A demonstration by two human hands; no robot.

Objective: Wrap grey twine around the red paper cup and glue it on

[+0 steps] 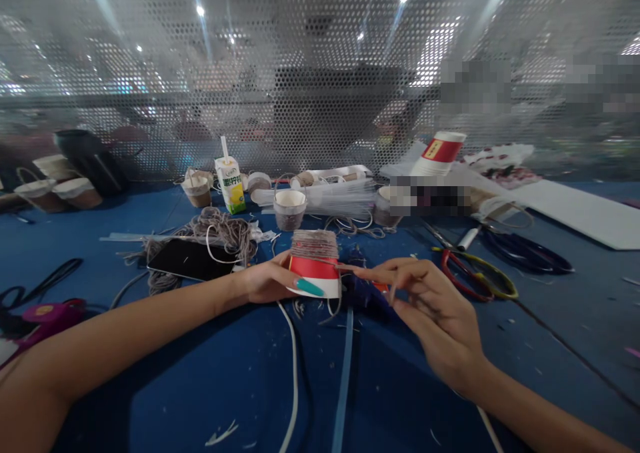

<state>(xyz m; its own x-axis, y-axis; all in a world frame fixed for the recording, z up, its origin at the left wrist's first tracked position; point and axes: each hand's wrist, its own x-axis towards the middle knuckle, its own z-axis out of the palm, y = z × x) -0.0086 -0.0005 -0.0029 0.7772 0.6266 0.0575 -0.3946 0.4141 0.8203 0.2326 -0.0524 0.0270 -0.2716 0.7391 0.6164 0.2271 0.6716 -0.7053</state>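
Observation:
My left hand (265, 281) grips a paper cup (314, 269) from its left side, the thumb with a long teal nail lying across the front. The cup is red with a white band at the bottom. Grey cord (314, 245) is wound in rows round its upper part. My right hand (437, 313) is at the cup's right, its index finger stretched toward the winding. Between its thumb and fingers is a short stretch of the grey cord (393, 289). Just behind that hand lies a dark blue object (367, 299) with an orange patch, partly hidden.
Left on the blue table (200, 379) are a purple tool (47, 319), a black phone (193, 259) and a heap of grey cord (225, 229). Behind stand a drink carton (231, 186) and a wrapped cup (290, 209). Scissors (470, 276) lie right; a white board (580, 209) is beyond.

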